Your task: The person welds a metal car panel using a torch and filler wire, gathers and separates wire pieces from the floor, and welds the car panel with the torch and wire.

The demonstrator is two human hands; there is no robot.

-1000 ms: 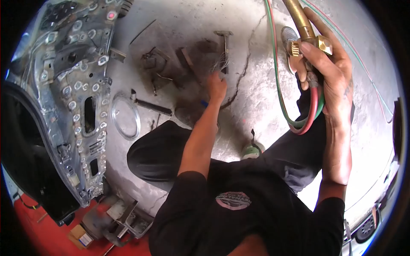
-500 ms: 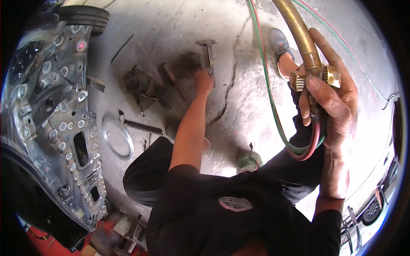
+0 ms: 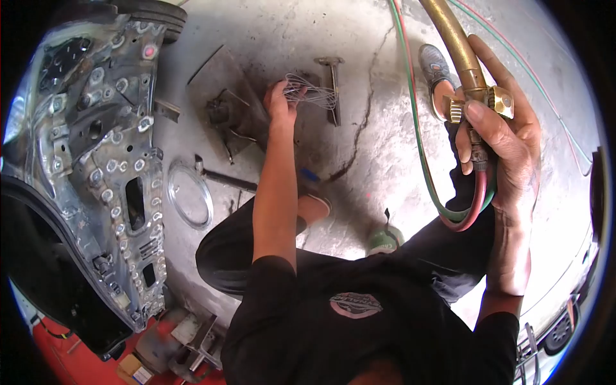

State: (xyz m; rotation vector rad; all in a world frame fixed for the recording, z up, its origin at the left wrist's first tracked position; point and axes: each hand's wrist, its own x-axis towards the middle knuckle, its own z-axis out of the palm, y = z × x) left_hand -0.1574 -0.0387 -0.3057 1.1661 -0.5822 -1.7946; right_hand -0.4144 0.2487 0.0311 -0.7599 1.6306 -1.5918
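My right hand (image 3: 504,128) grips a brass gas torch (image 3: 471,80) at its valve end, with the thumb beside a knurled knob. Red and green hoses (image 3: 463,218) curve down from the torch's lower end. Reaching out over the floor, my left hand (image 3: 280,104) is closed on a loose bundle of thin wire (image 3: 311,93). The bundle's looped strands fan out to the right, close to a hammer (image 3: 333,90) lying on the concrete. Some of my left fingers are hidden behind the wire and hand.
At left stands a bare metal vehicle body panel (image 3: 106,173) with a tyre (image 3: 157,16) behind. On the floor lie a wire coil (image 3: 190,196), a metal plate (image 3: 231,74), a dark bar (image 3: 228,179) and a green canister (image 3: 385,240). A floor crack (image 3: 370,115) runs alongside.
My left hand has moved up and left from beside the hammer's handle, and now holds the wire bundle. My right hand still holds the torch. The view has shifted slightly.
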